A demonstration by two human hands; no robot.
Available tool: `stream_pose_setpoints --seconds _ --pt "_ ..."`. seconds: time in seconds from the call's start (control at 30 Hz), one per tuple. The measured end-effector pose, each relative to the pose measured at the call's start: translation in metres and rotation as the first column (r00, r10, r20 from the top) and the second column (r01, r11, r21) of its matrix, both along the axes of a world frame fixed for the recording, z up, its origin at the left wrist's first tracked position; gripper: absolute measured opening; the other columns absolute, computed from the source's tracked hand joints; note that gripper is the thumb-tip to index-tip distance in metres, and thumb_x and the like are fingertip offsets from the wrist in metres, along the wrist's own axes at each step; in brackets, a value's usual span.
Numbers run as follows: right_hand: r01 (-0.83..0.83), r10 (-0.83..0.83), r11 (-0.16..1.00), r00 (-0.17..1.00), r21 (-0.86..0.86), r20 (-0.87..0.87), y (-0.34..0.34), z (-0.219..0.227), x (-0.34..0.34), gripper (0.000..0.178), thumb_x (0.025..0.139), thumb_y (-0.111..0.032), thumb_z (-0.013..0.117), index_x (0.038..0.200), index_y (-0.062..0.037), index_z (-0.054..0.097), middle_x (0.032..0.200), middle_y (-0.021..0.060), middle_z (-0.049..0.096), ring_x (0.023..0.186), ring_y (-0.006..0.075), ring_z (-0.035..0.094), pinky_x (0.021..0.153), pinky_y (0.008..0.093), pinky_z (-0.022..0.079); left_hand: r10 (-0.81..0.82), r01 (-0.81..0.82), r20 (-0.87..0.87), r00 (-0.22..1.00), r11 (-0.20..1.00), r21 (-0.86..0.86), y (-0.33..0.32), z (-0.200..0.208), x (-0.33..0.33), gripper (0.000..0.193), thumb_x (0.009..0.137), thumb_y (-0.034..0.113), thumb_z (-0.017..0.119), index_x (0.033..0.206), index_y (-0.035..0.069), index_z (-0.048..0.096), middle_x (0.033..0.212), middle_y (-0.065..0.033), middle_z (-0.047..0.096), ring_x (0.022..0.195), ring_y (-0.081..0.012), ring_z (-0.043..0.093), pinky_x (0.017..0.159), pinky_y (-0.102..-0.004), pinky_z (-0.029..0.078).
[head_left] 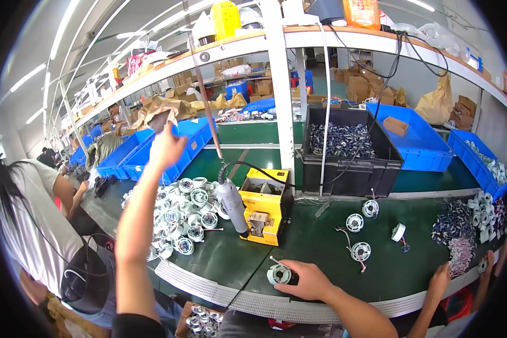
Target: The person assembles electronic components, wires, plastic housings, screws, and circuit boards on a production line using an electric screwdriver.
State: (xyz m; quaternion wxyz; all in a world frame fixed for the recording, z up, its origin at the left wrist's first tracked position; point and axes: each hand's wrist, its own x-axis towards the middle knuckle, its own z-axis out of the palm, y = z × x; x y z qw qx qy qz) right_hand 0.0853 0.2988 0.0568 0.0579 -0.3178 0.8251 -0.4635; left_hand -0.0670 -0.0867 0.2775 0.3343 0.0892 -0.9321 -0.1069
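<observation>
A large black plastic crate [348, 176] of small, dark bluish parts [342, 141] stands just left of a blue plastic tub [428, 161] holding a brown cardboard box [396, 126]. Above, a long white-edged shelf [239, 47] bears a bright yellow plastic container [225, 19].

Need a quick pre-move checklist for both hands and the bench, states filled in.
1. Right hand grip on the white round part: ok, held between thumb and fingers.
2. Left hand free: cannot tell; it is raised at the crumpled brown paper, contact unclear.
3. Grey cylindrical tool free of both hands: ok.
4. Tool tip clear of the yellow open-fronted box: cannot tell, they overlap in view.
5. Green work surface right of the box clear: not ok, four loose white round parts.
6. Co-worker's hand apart from right hand: ok.
</observation>
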Motion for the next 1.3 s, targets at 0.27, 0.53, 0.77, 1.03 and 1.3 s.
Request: stream_pose_setpoints --seconds 0.27,0.53,0.77,1.03,1.3 --pt "-0.066 0.050 0.966 0.996 -0.249 -0.068 -0.005 0.058 -0.001 0.064 0.075 -0.033 0.076 0.126 -0.0032 0.052 0.107 0.0150 0.064 0.090 0.0242 0.066 0.081 0.0316 0.052 -0.959 0.478 0.053 0.280 0.186 0.858 0.138 -0.135 0.156 0.038 0.098 0.028 0.049 0.121 -0.002 0.054 0.102 -0.0108 0.064 0.083 -0.0148 0.063 0.074 -0.0286 0.054" --pt "0.140 -0.150 0.988 0.976 -0.072 -0.158 -0.008 0.045 -0.023 0.065 0.077 -0.030 0.073 0.132 -0.0079 0.047 0.118 0.0158 0.059 0.105 0.0308 0.061 0.088 0.0357 0.050 -0.948 -0.059 -0.174 0.266 -0.196 0.979 0.168 -0.190 0.103 0.043 0.096 0.020 0.052 0.134 0.003 0.039 0.124 -0.0084 0.051 0.114 -0.0179 0.052 0.091 -0.0350 0.051" --pt "0.242 -0.204 0.949 0.959 -0.200 0.194 0.004 0.005 -0.035 0.042 0.085 -0.022 0.067 0.121 -0.0024 0.056 0.102 0.0148 0.067 0.094 0.0228 0.066 0.083 0.0316 0.051 -0.960 -0.107 -0.150 0.238 -0.179 0.978 0.171 -0.218 0.108 0.038 0.093 0.016 0.057 0.128 0.005 0.048 0.121 -0.0063 0.052 0.110 -0.0160 0.052 0.090 -0.0328 0.051" --pt "0.235 -0.167 0.967 0.881 -0.102 0.443 0.009 0.005 -0.039 0.020 0.085 -0.012 0.066 0.100 0.0005 0.066 0.085 0.0085 0.069 0.073 0.0121 0.066 0.068 0.0248 0.052 -0.957 0.039 -0.128 0.261 -0.122 0.992 0.168 -0.217 0.108 0.040 0.090 0.013 0.063 0.127 0.004 0.051 0.111 -0.0035 0.058 0.099 -0.0113 0.056 0.090 -0.0270 0.048" --pt "0.216 -0.017 0.935 0.818 -0.281 0.574 0.012 0.009 -0.043 0.017 0.088 -0.011 0.064 0.100 0.0016 0.064 0.086 0.0046 0.066 0.075 0.0095 0.062 0.069 0.0234 0.050 -0.946 0.072 -0.119 0.300 -0.102 0.992 0.167 -0.224 0.106 0.040 0.088 0.013 0.065 0.125 0.004 0.052 0.108 -0.0034 0.060 0.096 -0.0092 0.057 0.086 -0.0261 0.048"
